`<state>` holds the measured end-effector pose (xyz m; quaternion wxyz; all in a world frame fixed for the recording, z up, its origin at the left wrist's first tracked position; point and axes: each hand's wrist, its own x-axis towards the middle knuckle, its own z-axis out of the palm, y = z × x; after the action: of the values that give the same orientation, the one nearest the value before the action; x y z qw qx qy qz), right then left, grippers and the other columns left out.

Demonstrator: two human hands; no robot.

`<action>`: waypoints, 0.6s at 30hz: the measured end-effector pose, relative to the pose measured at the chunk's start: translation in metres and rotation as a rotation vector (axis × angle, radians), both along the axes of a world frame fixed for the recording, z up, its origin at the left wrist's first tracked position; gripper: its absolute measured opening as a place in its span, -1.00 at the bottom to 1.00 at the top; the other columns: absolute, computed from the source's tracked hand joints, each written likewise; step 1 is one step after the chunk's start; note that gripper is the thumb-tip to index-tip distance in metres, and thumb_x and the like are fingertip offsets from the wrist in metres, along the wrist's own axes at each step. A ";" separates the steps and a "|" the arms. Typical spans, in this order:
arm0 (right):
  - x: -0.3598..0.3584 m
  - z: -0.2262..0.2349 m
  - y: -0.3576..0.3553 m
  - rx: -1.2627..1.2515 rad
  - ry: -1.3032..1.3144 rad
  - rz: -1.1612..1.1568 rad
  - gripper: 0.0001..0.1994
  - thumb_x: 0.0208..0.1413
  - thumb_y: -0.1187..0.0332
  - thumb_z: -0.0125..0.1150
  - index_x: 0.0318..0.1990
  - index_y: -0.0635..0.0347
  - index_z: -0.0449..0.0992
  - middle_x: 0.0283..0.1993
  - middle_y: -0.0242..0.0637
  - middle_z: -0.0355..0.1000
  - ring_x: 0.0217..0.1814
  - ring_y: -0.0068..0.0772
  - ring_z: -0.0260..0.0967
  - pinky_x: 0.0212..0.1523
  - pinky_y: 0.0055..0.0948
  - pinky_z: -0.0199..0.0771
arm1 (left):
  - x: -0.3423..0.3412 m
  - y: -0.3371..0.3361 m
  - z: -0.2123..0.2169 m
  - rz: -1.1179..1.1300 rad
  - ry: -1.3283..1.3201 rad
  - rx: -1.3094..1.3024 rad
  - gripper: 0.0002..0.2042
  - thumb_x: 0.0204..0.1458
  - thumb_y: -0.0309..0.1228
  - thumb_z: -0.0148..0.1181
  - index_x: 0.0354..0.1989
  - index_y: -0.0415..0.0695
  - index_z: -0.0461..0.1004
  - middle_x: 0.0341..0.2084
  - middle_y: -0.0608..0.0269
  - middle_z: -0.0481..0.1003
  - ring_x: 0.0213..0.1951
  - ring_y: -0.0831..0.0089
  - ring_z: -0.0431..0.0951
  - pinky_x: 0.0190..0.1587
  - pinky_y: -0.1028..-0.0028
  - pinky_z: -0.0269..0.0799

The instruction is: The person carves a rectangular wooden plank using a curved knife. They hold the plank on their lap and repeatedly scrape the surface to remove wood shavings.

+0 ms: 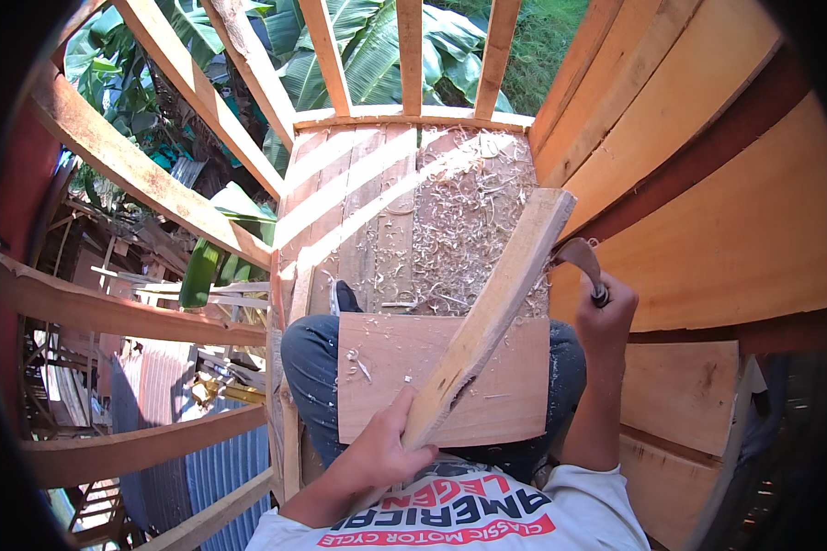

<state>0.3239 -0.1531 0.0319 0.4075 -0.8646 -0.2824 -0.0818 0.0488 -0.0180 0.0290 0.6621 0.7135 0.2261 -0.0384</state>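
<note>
A long, rough wooden batten (493, 321) slants up and to the right across my lap. My left hand (388, 448) grips its lower end near my shirt, thumb over one side. Beside the batten's far end, my right hand (606, 308) is closed around the dark handle of a curved-blade knife (581, 255). The blade hooks leftward next to the wood's right edge; whether it touches I cannot tell. Under the batten, a thin wooden board (377, 367) lies across my thighs with a few shavings on it. A dark split or knot shows low on the batten.
Curled shavings (459, 243) litter the plank floor (349, 220) ahead of me. Wooden railing bars (331, 60) stand at the front and left, with banana leaves (368, 64) beyond. A wooden panel wall (717, 239) is close on my right. Corrugated metal sheets (230, 473) lie below, left.
</note>
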 end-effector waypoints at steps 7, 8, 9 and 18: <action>-0.058 -0.002 0.016 -0.128 -0.157 0.227 -0.86 -0.15 0.41 0.19 -0.66 0.10 0.40 -0.71 -0.25 0.31 -0.63 -0.16 0.37 -0.61 -0.29 0.31 | 0.002 0.012 -0.001 -0.054 -0.021 -0.118 -0.47 -0.28 -0.50 0.19 -0.02 -0.21 0.23 -0.40 0.24 0.30 -0.35 0.50 0.32 -0.26 0.50 0.24; -0.051 -0.002 0.016 -0.132 -0.163 0.201 -0.88 -0.16 0.42 0.19 -0.65 0.09 0.41 -0.71 -0.25 0.32 -0.63 -0.17 0.38 -0.61 -0.30 0.32 | -0.001 0.011 -0.005 -0.070 -0.029 -0.123 -0.46 -0.29 -0.50 0.18 -0.01 -0.21 0.22 -0.40 0.25 0.29 -0.35 0.50 0.31 -0.27 0.50 0.23; -0.045 0.000 0.017 -0.131 -0.175 0.177 -0.89 -0.17 0.42 0.19 -0.64 0.08 0.42 -0.71 -0.26 0.32 -0.63 -0.18 0.38 -0.61 -0.31 0.32 | -0.005 0.011 -0.009 -0.106 -0.018 -0.124 -0.41 -0.27 -0.51 0.15 0.06 -0.25 0.19 -0.32 0.13 0.34 -0.24 0.42 0.34 -0.15 0.45 0.25; -0.024 0.015 0.023 -0.102 -0.268 0.051 -0.89 -0.19 0.42 0.15 -0.67 0.10 0.40 -0.71 -0.22 0.29 -0.62 -0.09 0.35 -0.61 -0.27 0.29 | -0.015 0.012 -0.006 -0.124 0.042 -0.143 -0.39 -0.24 -0.54 0.15 0.11 -0.29 0.17 -0.33 0.09 0.32 -0.22 0.34 0.31 -0.08 0.42 0.25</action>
<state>0.2995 -0.1298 0.0472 0.3235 -0.8581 -0.3600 -0.1716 0.0340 -0.0062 0.0232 0.7030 0.6759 0.1917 -0.1103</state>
